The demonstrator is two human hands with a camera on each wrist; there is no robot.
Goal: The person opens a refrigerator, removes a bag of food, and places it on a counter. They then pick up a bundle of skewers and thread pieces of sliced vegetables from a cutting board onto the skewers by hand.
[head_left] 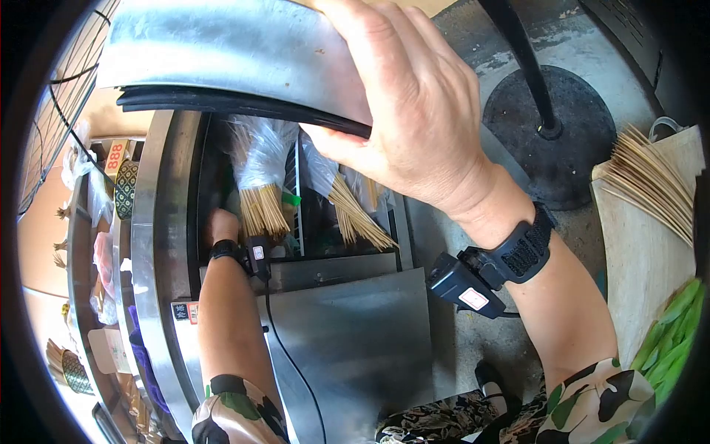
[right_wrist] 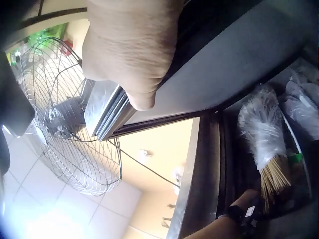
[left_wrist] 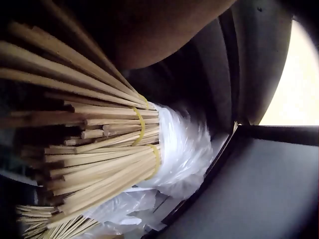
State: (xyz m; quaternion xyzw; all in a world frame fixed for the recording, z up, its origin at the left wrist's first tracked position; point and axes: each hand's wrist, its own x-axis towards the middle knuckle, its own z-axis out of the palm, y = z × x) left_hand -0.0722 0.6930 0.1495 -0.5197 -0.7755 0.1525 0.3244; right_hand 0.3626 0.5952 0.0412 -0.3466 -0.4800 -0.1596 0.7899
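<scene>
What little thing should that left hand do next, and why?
Perhaps the left hand should grip the bagged skewer bundle: it is down in the chest beside that bundle, while the right hand holds the metal lid up.

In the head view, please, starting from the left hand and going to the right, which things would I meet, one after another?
Left hand → left bagged bundle of sticks → right hand → round black base → fanned-out sticks.
</scene>
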